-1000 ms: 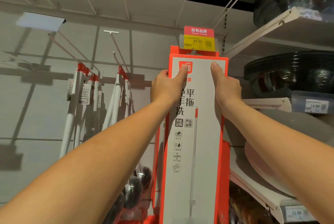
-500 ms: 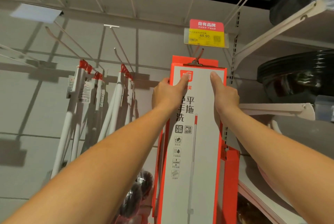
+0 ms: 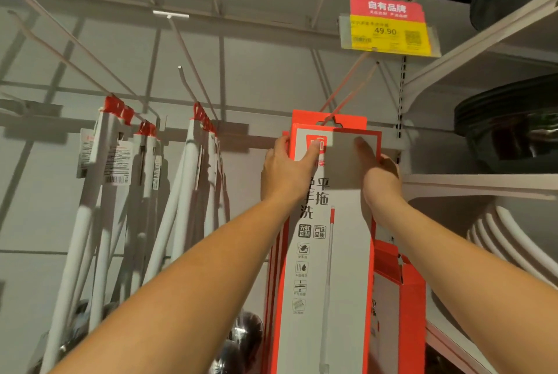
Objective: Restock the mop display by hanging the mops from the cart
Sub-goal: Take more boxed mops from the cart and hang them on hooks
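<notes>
Boxed mop [image 3: 347,268] hung on hook [image 3: 347,93], tab threaded. Left hand [image 3: 283,174] and right hand [image 3: 380,177] pinched its top edges, thumbs in front. Looked light, stiff cardboard, long; best held near top.

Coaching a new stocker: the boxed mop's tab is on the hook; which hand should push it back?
Probably the left hand: its thumb presses the mop box front just below the hang tab on the hook. The right hand grips nearer the box's right edge.
</notes>
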Available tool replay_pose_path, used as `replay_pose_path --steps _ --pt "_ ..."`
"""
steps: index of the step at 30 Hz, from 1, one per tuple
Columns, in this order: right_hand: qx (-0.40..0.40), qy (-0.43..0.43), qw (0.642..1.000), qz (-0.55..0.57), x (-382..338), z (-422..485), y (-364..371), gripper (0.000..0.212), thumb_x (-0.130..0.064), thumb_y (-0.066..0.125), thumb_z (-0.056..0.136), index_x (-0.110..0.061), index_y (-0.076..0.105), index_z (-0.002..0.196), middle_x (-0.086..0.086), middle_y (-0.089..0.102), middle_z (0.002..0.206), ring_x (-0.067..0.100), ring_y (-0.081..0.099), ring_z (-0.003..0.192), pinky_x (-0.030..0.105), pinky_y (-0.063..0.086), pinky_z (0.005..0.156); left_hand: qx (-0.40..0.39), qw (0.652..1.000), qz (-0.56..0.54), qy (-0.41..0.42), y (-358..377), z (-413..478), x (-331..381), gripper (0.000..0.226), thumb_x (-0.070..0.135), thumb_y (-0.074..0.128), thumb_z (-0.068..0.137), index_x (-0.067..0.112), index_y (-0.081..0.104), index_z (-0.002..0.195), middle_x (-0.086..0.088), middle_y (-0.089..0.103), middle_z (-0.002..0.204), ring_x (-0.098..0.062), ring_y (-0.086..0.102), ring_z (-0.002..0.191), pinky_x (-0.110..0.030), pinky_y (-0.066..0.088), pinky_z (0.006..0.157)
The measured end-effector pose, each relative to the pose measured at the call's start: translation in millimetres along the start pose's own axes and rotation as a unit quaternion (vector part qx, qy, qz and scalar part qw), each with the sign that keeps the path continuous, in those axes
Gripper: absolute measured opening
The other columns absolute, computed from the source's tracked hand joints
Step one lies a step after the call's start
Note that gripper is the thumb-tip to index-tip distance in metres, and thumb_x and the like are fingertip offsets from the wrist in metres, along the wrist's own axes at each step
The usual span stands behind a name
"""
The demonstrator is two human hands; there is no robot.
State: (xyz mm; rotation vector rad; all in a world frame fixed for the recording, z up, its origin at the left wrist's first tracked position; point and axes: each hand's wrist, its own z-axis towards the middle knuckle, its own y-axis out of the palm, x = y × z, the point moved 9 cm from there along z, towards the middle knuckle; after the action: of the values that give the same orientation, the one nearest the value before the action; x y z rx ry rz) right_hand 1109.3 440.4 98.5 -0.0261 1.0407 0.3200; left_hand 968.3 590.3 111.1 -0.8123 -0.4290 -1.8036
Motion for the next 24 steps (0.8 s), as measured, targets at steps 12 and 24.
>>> replay_pose_path --steps 12,24 --pt "0.012 0.008 0.994 -0.105 16.6 24.3 18.7 0.06 -0.066 0.046 0.087 -0.011 0.059 0.109 0.005 0.055 0.099 0.023 0.053 0.09 0.03 0.036 0.078 0.011 1.0 0.015 0.004 7.7 17.4 -24.7 0.044 0.059 0.05 0.089 0.029 0.055 0.122 0.006 0.05 0.106 -0.014 0.053 0.091 -0.029 0.038 0.078" --pt "0.026 0.004 0.988 -0.153 20.9 20.5 14.2 0.053 -0.063 0.042 0.091 -0.011 0.05 0.095 0.009 0.053 0.097 0.026 0.05 0.087 0.031 0.033 0.075 0.053 0.991 0.108 0.051 3.1 9.0 -21.9 0.044 0.064 0.044 0.088 0.035 0.056 0.119 0.007 0.059 0.109 -0.015 0.055 0.101 -0.038 0.041 0.09"
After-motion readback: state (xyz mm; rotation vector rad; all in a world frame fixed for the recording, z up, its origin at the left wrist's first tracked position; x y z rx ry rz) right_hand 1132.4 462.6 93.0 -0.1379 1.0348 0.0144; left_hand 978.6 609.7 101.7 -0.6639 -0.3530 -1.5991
